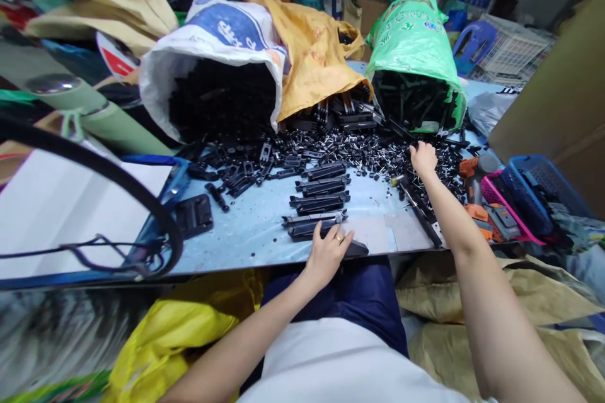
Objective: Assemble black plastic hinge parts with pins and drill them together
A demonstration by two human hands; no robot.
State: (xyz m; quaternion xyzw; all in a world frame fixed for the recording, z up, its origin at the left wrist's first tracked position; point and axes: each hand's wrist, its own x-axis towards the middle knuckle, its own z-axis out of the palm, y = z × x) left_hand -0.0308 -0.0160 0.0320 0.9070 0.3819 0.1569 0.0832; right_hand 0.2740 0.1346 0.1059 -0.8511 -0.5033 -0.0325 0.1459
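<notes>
My left hand (328, 253) rests at the table's front edge with its fingers spread, the fingertips touching the nearest long black plastic part (302, 232). Behind it, several similar black parts (326, 187) lie crosswise in a column. A dark curved piece (357, 250) shows just right of that hand. My right hand (424, 158) reaches into a heap of small black parts and screws (350, 150), below the mouth of a green bag (416, 31). Its fingers are bent and drawn together; whatever is between them is hidden. A black-handled tool (420, 213) lies left of my right forearm.
A white sack (212, 31) and an orange bag (312, 50) spill black parts onto the blue table (250, 220). An orange cordless driver (472, 186) and a blue basket (543, 182) stand right. At left are a black cable (155, 214) and green flask (108, 116).
</notes>
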